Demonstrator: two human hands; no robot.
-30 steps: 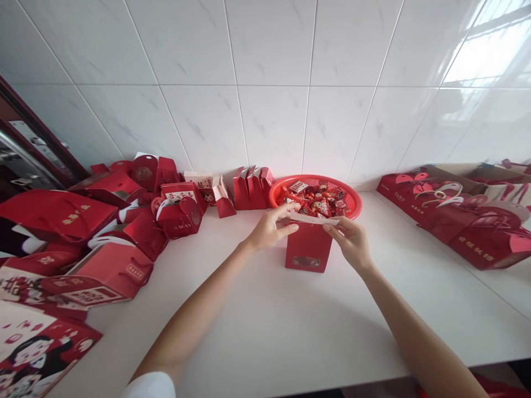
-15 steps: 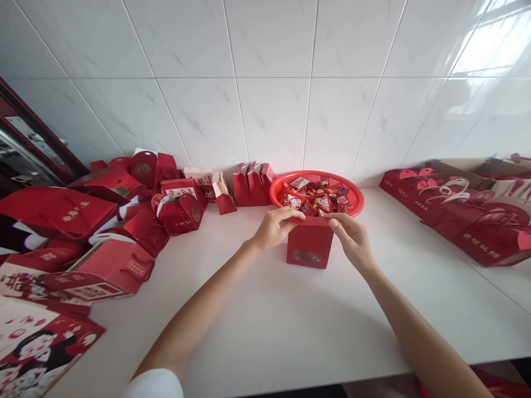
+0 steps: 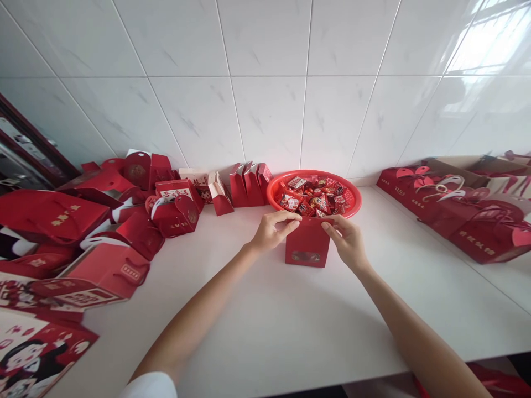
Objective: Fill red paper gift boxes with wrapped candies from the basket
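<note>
A small red gift box point(image 3: 307, 241) with an oval window low on its front stands upright on the white counter. My left hand point(image 3: 271, 229) pinches the left end of its top edge between thumb and fingers. On the right end of the same edge, my right hand point(image 3: 346, 237) is closed in a like pinch. Just behind the box is a red plastic basket point(image 3: 355, 203) full of wrapped candies point(image 3: 317, 202). The box partly hides the basket's near rim. What the box holds is too indistinct to tell through the window.
Several small red boxes point(image 3: 250, 188) stand by the tiled wall, left of the basket. A heap of red gift boxes point(image 3: 103, 271) covers the left side. At right lies a long group of red boxes point(image 3: 452, 215) with ribbons. The counter's front edge point(image 3: 373, 378) runs below my arms.
The view has shifted slightly to the right, so everything sits a little further left. Both hands stay at the box's top edge, with the fingers moved only slightly.
</note>
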